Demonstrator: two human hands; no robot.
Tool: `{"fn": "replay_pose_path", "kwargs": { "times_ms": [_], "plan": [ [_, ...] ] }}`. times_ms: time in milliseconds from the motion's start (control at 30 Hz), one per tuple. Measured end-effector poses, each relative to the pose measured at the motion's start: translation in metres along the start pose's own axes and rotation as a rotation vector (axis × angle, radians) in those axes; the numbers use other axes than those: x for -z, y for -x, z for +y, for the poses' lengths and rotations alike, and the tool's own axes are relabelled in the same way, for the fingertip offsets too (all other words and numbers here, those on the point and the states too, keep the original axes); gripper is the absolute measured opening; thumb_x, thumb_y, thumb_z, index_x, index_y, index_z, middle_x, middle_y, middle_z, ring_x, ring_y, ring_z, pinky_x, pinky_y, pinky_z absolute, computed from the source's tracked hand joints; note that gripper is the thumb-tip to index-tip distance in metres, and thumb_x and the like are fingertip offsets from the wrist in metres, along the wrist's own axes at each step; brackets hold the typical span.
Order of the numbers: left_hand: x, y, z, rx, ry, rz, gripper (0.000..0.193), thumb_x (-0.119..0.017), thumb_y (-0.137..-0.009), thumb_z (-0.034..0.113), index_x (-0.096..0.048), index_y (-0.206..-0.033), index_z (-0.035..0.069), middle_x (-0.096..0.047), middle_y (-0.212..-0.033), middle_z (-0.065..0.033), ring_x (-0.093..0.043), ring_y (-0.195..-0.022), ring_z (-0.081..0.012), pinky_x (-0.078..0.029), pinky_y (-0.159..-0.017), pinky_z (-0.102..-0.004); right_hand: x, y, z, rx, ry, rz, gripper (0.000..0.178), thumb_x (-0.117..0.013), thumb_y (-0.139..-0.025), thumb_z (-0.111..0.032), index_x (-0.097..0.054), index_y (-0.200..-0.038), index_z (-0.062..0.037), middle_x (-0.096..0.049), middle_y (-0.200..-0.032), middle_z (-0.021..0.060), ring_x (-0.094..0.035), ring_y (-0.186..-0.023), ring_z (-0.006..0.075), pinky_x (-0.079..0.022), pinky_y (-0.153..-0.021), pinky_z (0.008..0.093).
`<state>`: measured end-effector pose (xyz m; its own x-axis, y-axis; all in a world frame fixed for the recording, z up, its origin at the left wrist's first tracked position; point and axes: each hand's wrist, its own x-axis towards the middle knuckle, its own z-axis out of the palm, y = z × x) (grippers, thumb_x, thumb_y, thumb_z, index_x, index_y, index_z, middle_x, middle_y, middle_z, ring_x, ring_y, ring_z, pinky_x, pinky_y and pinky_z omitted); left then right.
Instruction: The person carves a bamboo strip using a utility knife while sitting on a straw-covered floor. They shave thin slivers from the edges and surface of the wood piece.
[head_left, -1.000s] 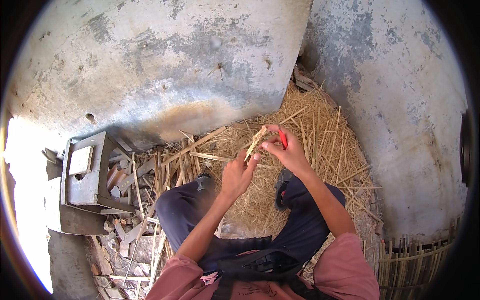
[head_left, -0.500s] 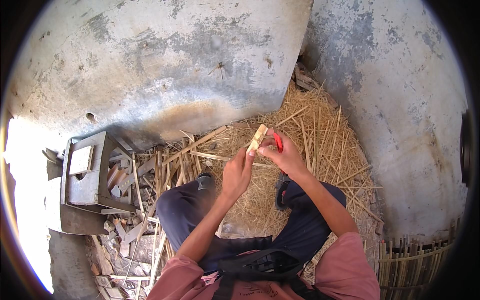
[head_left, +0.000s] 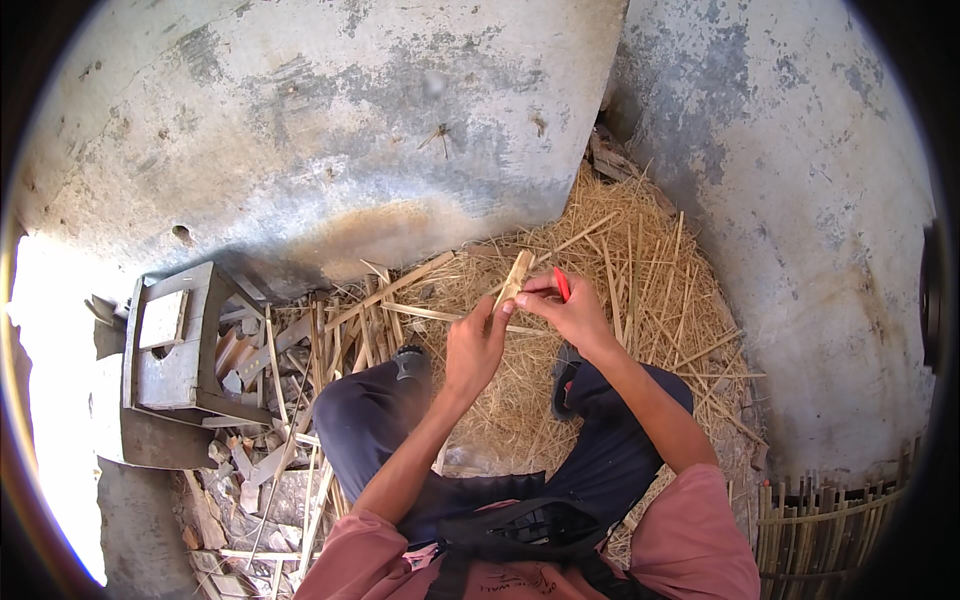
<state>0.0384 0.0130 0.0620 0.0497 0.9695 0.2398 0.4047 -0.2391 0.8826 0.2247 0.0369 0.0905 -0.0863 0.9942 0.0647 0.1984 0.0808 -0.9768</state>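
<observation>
My left hand is closed on the lower end of a short, pale, flat piece of wood or bamboo, which tilts up and away above the straw. At the same piece, my right hand has its thumb and fingertips by the lower part, close to my left thumb. A slim red object, perhaps a tool handle, sticks up between the fingers of my right hand. The rest of it is hidden by the hand, so I cannot make out its kind.
Straw and shavings cover the ground between my feet. Pale split strips lie ahead and left, beside broken rubble. A wooden box stands at left, a slatted basket at lower right. Worn walls rise ahead and right.
The pale piece has turned slightly and looks narrower. My right hand has shifted a little, and the red object now tilts differently, further right. My left hand has barely moved.
</observation>
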Motion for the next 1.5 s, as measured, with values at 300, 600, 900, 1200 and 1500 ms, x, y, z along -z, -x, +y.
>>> {"fn": "replay_pose_path", "kwargs": {
  "times_ms": [300,600,900,1200,1500],
  "plan": [
    [-0.004,0.000,-0.006,0.017,0.115,-0.031,0.036,-0.060,-0.109,0.033,-0.059,-0.094,0.001,-0.056,-0.063,-0.0127,-0.053,-0.054,-0.0246,-0.041,-0.053,-0.0408,0.002,0.002,-0.008,0.011,0.152,-0.005,0.022,-0.080,-0.092,-0.018,-0.079,-0.103,0.0019,-0.078,-0.093,0.0107,-0.072,-0.087,0.0173,-0.055,-0.080,0.0335],
    [0.004,-0.002,-0.009,0.343,0.809,-0.379,0.044,-0.047,-0.114,0.047,-0.052,-0.090,0.011,-0.035,-0.069,0.0072,-0.028,-0.055,-0.0032,-0.024,-0.047,-0.0231,0.007,-0.001,-0.008,0.053,0.083,-0.077,0.022,-0.079,-0.093,-0.019,-0.078,-0.104,0.0004,-0.077,-0.089,0.0067,-0.068,-0.083,0.0135,-0.052,-0.078,0.0330],
    [-0.003,-0.001,-0.014,0.190,0.486,-0.144,0.042,-0.052,-0.113,0.042,-0.065,-0.100,0.004,-0.047,-0.070,0.0051,-0.041,-0.060,-0.0043,-0.034,-0.053,-0.0252,0.004,0.003,-0.011,-0.254,-0.174,-0.221,0.025,-0.078,-0.097,-0.024,-0.076,-0.110,-0.0030,-0.064,-0.076,-0.0048,-0.047,-0.056,0.0030,-0.034,-0.051,0.0238],
    [0.002,-0.007,-0.012,0.265,0.718,-0.202,0.024,-0.064,-0.109,0.029,-0.070,-0.109,0.006,-0.051,-0.070,0.0081,-0.042,-0.057,-0.0009,-0.032,-0.049,-0.0227,0.009,0.001,0.000,-0.461,-0.391,-0.278,0.024,-0.079,-0.097,-0.027,-0.073,-0.105,-0.0052,-0.064,-0.079,-0.0038,-0.040,-0.049,0.0018,-0.026,-0.043,0.0229],
    [0.004,-0.007,-0.015,0.275,0.735,-0.274,0.027,-0.068,-0.107,0.032,-0.070,-0.113,0.007,-0.063,-0.077,0.0044,-0.043,-0.052,-0.0006,-0.031,-0.046,-0.0212,0.005,0.002,-0.005,-0.544,-0.395,-0.341,0.026,-0.082,-0.095,-0.026,-0.071,-0.107,-0.0053,-0.067,-0.089,-0.0013,-0.041,-0.049,0.0007,-0.026,-0.043,0.0211]
  ]
}}
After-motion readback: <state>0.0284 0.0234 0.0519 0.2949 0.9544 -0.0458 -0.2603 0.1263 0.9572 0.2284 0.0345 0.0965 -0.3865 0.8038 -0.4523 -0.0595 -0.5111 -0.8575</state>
